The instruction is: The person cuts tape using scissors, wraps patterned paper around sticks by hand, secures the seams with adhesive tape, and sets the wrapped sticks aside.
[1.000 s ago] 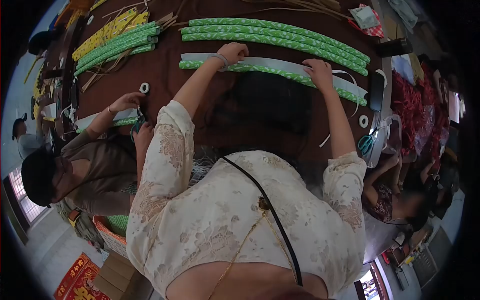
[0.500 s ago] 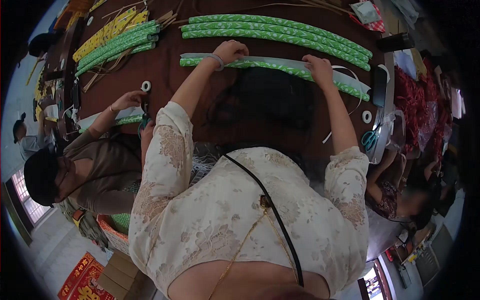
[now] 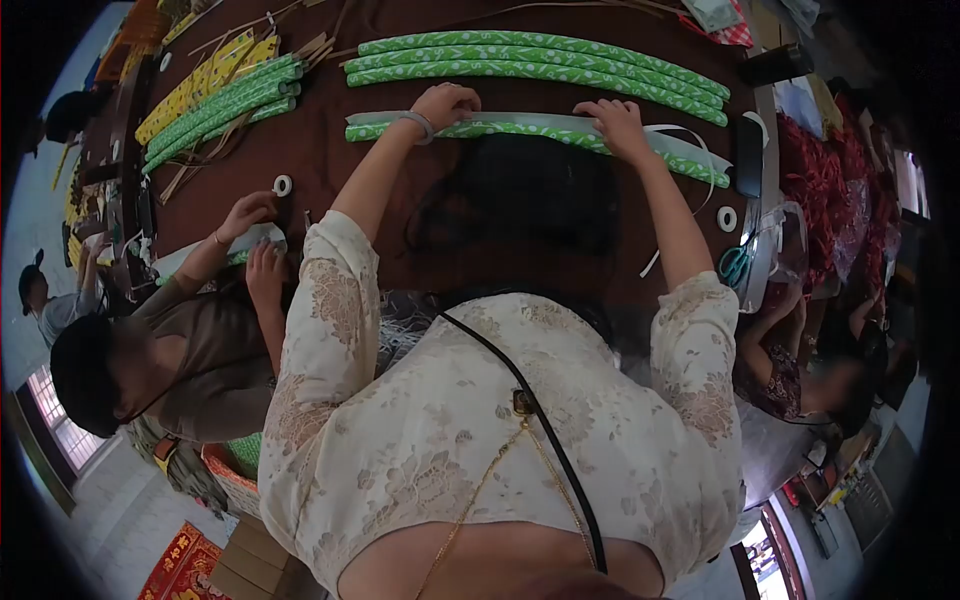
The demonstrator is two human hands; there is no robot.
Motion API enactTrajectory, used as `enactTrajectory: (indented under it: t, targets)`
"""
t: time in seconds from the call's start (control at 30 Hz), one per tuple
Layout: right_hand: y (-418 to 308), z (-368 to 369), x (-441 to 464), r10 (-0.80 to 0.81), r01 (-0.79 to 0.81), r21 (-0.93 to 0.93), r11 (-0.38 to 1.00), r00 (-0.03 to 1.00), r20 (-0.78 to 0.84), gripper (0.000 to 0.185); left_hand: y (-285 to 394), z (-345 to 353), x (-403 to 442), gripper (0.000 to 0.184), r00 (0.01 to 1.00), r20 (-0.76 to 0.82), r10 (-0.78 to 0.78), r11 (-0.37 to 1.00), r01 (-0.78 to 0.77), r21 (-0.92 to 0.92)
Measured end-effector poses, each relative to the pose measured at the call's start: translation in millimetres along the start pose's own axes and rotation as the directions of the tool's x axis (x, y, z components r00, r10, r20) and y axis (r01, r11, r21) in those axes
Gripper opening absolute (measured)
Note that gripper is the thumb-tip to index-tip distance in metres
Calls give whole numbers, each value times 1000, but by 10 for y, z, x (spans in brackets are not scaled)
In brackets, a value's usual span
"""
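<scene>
A long green patterned paper strip (image 3: 560, 131), its pale underside showing along the far edge, lies crosswise on the dark brown table (image 3: 330, 190). My left hand (image 3: 446, 106) touches its edge left of the middle, fingers curled; what the fingertips grip is hidden. Right of the middle, my right hand (image 3: 614, 124) rests at the same edge with bent fingers, and its grip is too small to tell. Several finished-looking green tubes (image 3: 540, 62) lie side by side beyond the strip. A thin white band (image 3: 700, 150) loops over the strip's right end.
At the right are a white tape roll (image 3: 727, 218), teal scissors (image 3: 735, 266), a black phone-like object (image 3: 749, 156) and a dark cylinder (image 3: 778, 64). A co-worker (image 3: 200, 350) sits at the left beside another tape roll (image 3: 283, 186). Yellow and green rolls (image 3: 215, 100) lie behind.
The view has shifted slightly. My hands stay at the strip's edge, and more of its pale side shows than half a second ago. The co-worker's scissors are no longer seen in their hand.
</scene>
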State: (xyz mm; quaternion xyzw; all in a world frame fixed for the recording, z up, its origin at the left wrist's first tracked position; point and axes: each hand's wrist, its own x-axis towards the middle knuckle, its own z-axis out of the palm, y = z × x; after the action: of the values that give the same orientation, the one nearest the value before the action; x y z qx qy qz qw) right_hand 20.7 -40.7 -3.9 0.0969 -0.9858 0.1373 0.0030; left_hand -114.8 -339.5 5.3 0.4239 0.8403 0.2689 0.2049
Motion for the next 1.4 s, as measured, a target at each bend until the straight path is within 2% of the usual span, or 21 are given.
enactTrajectory:
  t: [0.1,0.17,0.37,0.57,0.6,0.67,1.03,1.2,1.27,1.4]
  targets:
    - [5,9,11,12,-14,31,999,998,64,42,-23,1,17,14,999,-12,41,999,-40,26]
    - [31,24,11,-61,60,8,998,997,43,47,-34,12,29,13,999,-18,35,999,-35,26]
    - [60,53,2,-111,111,6,994,994,2,48,-92,48,50,13,1000,-19,6,1000,-6,23]
    - [56,47,1,-91,91,-1,996,994,54,49,-74,31,40,13,1000,-16,-16,1000,16,11]
    - [56,39,-1,-89,90,-1,996,995,53,49,-91,42,46,13,1000,-19,-20,1000,20,-4]
    - [54,25,-6,-107,107,-4,994,994,35,31,-120,69,56,13,999,-18,-29,999,28,-19]
    - [54,9,-14,-99,96,69,993,994,37,33,-149,64,94,14,1000,-24,-19,1000,19,-4]
    - [8,-60,-3,-62,58,65,996,996,58,33,-134,79,111,13,994,-1,-110,993,110,-53]
    - [19,-37,0,-54,50,35,998,992,113,38,-138,85,110,13,996,-21,-87,996,86,-30]
    - [41,-18,-2,-79,77,26,997,992,100,38,-163,110,117,12,998,-45,-48,999,48,-1]
